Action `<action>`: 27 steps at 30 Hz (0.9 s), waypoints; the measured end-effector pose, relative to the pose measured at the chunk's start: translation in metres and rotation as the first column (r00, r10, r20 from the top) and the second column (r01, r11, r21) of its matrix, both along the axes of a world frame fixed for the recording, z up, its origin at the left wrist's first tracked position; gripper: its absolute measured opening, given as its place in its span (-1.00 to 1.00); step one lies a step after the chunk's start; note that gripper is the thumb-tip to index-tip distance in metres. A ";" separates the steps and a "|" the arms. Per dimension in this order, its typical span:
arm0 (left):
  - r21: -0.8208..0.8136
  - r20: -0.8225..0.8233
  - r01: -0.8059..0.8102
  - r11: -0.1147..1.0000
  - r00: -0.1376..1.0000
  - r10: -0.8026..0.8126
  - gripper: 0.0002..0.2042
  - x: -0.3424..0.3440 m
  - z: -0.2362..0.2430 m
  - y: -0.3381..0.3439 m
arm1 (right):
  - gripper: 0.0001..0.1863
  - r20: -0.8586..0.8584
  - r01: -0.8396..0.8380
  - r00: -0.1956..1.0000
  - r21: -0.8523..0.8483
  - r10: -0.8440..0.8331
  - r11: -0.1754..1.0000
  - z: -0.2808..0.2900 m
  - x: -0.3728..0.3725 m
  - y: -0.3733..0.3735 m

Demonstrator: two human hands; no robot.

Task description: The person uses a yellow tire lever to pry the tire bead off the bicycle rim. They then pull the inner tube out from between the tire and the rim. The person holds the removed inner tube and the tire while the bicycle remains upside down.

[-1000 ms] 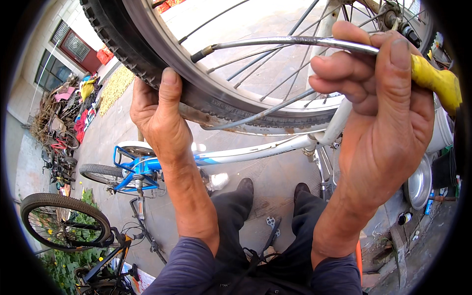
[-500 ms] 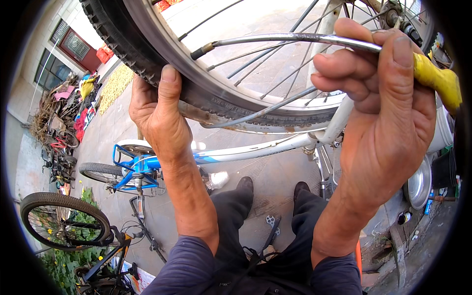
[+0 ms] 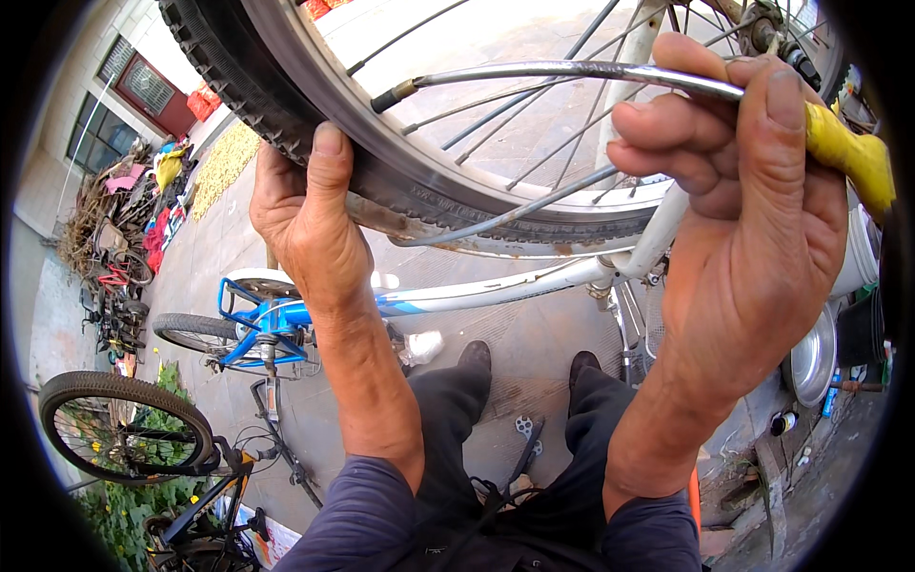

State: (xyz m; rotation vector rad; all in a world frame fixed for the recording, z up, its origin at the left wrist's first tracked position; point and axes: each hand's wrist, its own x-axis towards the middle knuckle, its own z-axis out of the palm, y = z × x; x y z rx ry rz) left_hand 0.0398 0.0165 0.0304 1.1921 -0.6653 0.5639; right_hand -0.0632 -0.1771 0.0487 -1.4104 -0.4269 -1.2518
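Observation:
A bicycle wheel with a black knobbly tyre and silver rim fills the top of the view. My left hand grips the tyre, its thumb on the sidewall and its fingers mostly hidden behind. My right hand is closed round a yellow-handled tool with a long, slightly curved silver shaft. Spokes run behind that shaft. Its far end meets a short black stem with a brass-coloured collar at the rim. A rusty white mudguard lies beneath the tyre.
A white frame tube runs below the wheel, near a blue bicycle part. Another bicycle stands lower left. A flat multi-hole spanner lies between my feet. At right are a metal basin and a black bucket.
Hardly anything differs. My right hand and the yellow-handled tool have shifted very slightly to the right, while my left hand keeps its hold on the tyre.

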 end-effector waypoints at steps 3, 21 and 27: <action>0.009 0.016 0.011 1.000 1.000 -0.011 -0.79 0.002 -0.001 0.001 | -0.59 -0.007 -0.007 1.000 0.031 0.008 1.000 0.001 0.000 0.002; 0.001 0.013 0.007 1.000 1.000 -0.007 -0.78 0.000 0.000 0.000 | -0.61 0.005 -0.014 1.000 0.007 0.014 1.000 -0.001 0.000 0.001; -0.002 0.012 0.011 1.000 1.000 -0.011 -0.77 0.001 -0.001 0.001 | -0.61 -0.003 -0.023 1.000 0.031 0.023 0.999 -0.001 0.000 0.001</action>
